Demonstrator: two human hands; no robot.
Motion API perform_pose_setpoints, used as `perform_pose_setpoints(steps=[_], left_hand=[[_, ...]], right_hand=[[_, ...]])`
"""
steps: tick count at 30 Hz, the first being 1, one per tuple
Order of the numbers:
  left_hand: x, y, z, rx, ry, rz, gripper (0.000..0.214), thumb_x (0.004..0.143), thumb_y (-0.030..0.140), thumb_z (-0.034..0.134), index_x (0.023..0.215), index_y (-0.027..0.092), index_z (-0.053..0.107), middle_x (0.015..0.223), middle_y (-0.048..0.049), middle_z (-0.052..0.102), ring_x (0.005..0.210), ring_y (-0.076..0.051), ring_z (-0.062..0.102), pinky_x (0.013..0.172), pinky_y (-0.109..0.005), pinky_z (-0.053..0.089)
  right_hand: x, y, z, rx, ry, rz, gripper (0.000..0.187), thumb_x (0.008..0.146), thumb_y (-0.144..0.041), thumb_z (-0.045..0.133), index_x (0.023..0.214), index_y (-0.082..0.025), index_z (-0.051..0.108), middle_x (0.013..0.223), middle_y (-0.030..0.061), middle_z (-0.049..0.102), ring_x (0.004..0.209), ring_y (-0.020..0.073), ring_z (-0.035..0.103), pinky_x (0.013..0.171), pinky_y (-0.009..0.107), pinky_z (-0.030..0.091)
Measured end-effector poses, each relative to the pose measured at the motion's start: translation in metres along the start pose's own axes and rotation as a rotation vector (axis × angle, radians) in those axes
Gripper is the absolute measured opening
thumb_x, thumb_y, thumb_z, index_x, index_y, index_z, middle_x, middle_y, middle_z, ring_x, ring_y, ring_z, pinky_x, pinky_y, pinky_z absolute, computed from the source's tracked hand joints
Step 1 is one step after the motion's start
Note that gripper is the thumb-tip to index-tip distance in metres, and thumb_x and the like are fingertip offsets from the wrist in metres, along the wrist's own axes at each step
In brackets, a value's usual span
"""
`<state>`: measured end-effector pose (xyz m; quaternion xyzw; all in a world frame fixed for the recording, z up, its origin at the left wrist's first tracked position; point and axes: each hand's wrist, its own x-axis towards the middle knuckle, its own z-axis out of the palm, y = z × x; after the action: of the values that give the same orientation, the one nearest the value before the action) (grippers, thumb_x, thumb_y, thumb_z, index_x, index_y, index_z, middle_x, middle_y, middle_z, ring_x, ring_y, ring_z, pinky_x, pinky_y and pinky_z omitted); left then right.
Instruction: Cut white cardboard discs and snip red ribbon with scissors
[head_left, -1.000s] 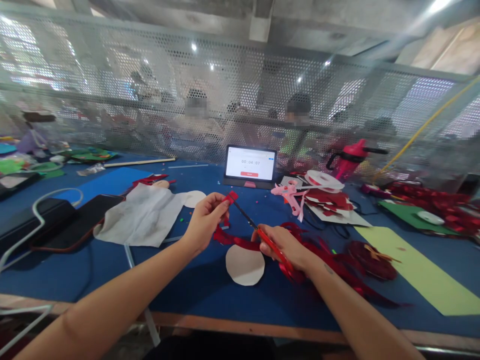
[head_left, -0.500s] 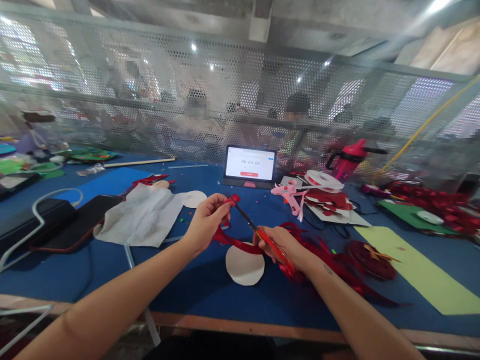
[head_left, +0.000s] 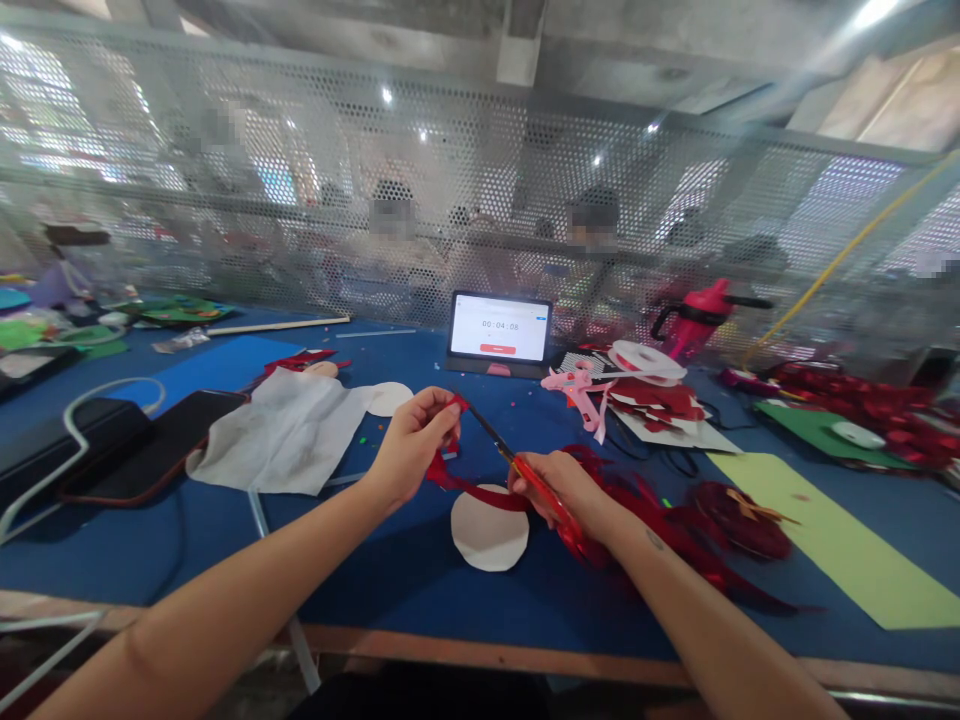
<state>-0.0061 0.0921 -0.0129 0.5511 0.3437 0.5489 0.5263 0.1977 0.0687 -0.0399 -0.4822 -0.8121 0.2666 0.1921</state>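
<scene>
My left hand [head_left: 418,440] pinches the end of a red ribbon [head_left: 480,494] above the middle of the table. My right hand [head_left: 561,490] is wrapped round the orange-red handles of a pair of scissors [head_left: 491,432]. The dark blades point up and left, their tips at the ribbon beside my left fingertips. From my left fingers the ribbon hangs in a curve toward my right hand, passing over a white paper disc [head_left: 490,540] on the table. More loose red ribbon [head_left: 660,520] lies behind and right of my right hand.
A tablet [head_left: 500,328] showing a timer stands at the back. Rightward are a pink glue gun [head_left: 579,392], a ribbon spool [head_left: 646,362], a pink tumbler [head_left: 699,312] and yellow paper [head_left: 832,535]. To the left lie a white cloth [head_left: 281,435] and a phone [head_left: 150,450]. A perforated metal screen [head_left: 300,220] rises behind.
The scissors have shifted slightly against the ribbon end. The small red piece that stuck out past the blades no longer shows there. Both hands stay almost in place.
</scene>
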Motion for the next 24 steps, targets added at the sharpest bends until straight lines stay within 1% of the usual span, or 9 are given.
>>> perform_pose_setpoints(steps=[4, 7, 9, 11, 14, 17, 20, 24], left_hand=[[-0.001, 0.001, 0.001, -0.020, -0.006, -0.004, 0.013, 0.080, 0.030, 0.053, 0.080, 0.017, 0.053, 0.058, 0.0036, 0.051, 0.047, -0.005, 0.036, 0.045, -0.017, 0.028], [-0.003, 0.002, 0.001, -0.080, -0.034, -0.030, 0.009, 0.080, 0.021, 0.047, 0.084, 0.017, 0.054, 0.065, 0.0022, 0.053, 0.051, -0.006, 0.037, 0.049, -0.019, 0.031], [-0.003, 0.003, 0.001, -0.104, -0.039, -0.036, 0.013, 0.077, 0.013, 0.045, 0.086, 0.017, 0.053, 0.068, 0.0016, 0.053, 0.053, -0.006, 0.039, 0.051, -0.019, 0.034], [-0.003, 0.002, 0.000, -0.104, -0.031, -0.017, 0.017, 0.074, 0.010, 0.044, 0.087, 0.017, 0.053, 0.070, 0.0017, 0.054, 0.055, -0.007, 0.040, 0.053, -0.019, 0.035], [-0.002, 0.000, 0.000, -0.075, -0.010, 0.024, 0.013, 0.078, 0.014, 0.047, 0.090, 0.018, 0.051, 0.073, 0.0016, 0.056, 0.057, -0.006, 0.044, 0.053, -0.018, 0.037], [0.000, -0.002, 0.000, -0.063, 0.027, 0.032, 0.014, 0.079, 0.021, 0.053, 0.091, 0.018, 0.048, 0.073, 0.0012, 0.059, 0.057, -0.006, 0.048, 0.052, -0.017, 0.040], [0.001, -0.002, -0.001, -0.090, 0.047, -0.009, 0.020, 0.076, 0.027, 0.060, 0.088, 0.017, 0.048, 0.075, -0.0007, 0.062, 0.056, -0.007, 0.051, 0.049, -0.018, 0.044], [0.001, -0.001, -0.002, -0.132, 0.055, -0.081, 0.028, 0.069, 0.033, 0.068, 0.082, 0.015, 0.051, 0.075, -0.0029, 0.065, 0.053, -0.007, 0.054, 0.047, -0.019, 0.046]], right_hand=[[0.000, -0.001, 0.001, 0.079, 0.083, 0.019, 0.039, 0.089, -0.046, 0.032, 0.078, -0.018, 0.057, 0.039, -0.0030, 0.050, 0.038, 0.0126, 0.052, 0.044, 0.021, 0.038], [-0.001, -0.005, 0.000, 0.111, 0.113, 0.032, 0.048, 0.088, -0.055, 0.026, 0.078, -0.017, 0.056, 0.038, -0.0029, 0.048, 0.036, 0.0120, 0.049, 0.044, 0.022, 0.037], [-0.003, -0.008, -0.002, 0.105, 0.115, 0.022, 0.052, 0.087, -0.058, 0.025, 0.079, -0.017, 0.055, 0.039, -0.0026, 0.048, 0.037, 0.0121, 0.049, 0.045, 0.022, 0.037], [-0.004, -0.010, -0.005, 0.084, 0.100, 0.002, 0.053, 0.087, -0.060, 0.025, 0.079, -0.017, 0.055, 0.040, -0.0021, 0.048, 0.039, 0.0125, 0.050, 0.047, 0.023, 0.038], [-0.006, -0.011, -0.008, 0.042, 0.073, -0.024, 0.053, 0.085, -0.062, 0.027, 0.080, -0.017, 0.055, 0.045, -0.0003, 0.052, 0.044, 0.0135, 0.052, 0.049, 0.023, 0.038], [-0.008, -0.011, -0.010, -0.010, 0.048, -0.037, 0.050, 0.084, -0.061, 0.033, 0.088, -0.017, 0.056, 0.054, 0.0014, 0.057, 0.049, 0.0146, 0.054, 0.050, 0.024, 0.038], [-0.009, -0.013, -0.012, -0.075, -0.002, -0.050, 0.044, 0.085, -0.056, 0.036, 0.095, -0.018, 0.056, 0.064, 0.0029, 0.060, 0.056, 0.0156, 0.056, 0.054, 0.024, 0.040], [-0.009, -0.015, -0.013, -0.129, -0.016, -0.043, 0.038, 0.085, -0.051, 0.039, 0.095, -0.018, 0.056, 0.073, 0.0045, 0.062, 0.062, 0.0168, 0.058, 0.056, 0.025, 0.041]])
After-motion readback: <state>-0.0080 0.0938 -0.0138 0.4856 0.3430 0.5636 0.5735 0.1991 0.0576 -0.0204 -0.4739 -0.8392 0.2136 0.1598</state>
